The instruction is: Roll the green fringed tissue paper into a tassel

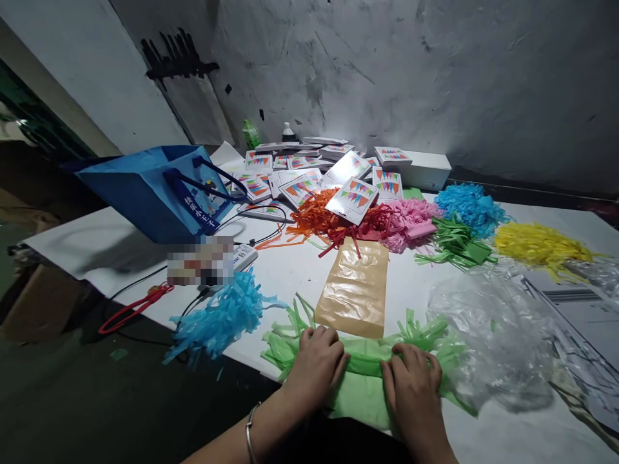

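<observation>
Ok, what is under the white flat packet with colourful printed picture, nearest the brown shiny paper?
Orange paper strips and red paper strips stick out beneath the packet; whatever its middle covers cannot be seen.

Stained grey wall, white table, dark floor

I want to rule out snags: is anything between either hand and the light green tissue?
Nothing visible: the left hand and the right hand rest directly on the light green tissue. The brown paper lies beyond them.
</observation>
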`<state>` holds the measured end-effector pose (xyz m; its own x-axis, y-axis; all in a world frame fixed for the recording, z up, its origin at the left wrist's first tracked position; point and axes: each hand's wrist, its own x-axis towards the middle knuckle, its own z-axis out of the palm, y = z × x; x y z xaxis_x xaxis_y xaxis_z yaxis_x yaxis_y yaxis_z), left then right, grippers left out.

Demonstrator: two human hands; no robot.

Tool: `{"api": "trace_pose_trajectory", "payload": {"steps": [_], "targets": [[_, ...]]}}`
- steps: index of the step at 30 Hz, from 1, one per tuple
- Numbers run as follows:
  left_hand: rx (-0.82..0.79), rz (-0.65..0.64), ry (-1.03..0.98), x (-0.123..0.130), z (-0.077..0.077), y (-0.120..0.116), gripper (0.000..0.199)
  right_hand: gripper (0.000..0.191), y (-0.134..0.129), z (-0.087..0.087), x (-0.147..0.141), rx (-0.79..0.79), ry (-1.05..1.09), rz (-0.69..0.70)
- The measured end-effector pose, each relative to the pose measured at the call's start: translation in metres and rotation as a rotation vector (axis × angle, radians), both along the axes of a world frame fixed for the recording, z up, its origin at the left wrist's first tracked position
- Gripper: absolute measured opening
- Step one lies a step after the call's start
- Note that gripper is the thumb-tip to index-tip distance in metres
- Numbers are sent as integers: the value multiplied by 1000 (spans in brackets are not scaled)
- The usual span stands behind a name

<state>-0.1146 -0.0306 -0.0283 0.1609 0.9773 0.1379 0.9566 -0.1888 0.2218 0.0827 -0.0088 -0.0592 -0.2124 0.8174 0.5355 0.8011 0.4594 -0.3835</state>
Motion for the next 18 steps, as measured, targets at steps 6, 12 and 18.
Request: {"api": "trace_pose_trajectory", "payload": {"steps": [6,12,18], "targets": [[-84,26,34,6,6,11,15,22,-1,3,-2,76,-37,30],[-5,25,-2,2,5,7,19,38,-3,-1,-4,167,-59,347],[369,-266,-166,1,-11,-2,6,29,-4,5,-7,148,-6,347]]}}
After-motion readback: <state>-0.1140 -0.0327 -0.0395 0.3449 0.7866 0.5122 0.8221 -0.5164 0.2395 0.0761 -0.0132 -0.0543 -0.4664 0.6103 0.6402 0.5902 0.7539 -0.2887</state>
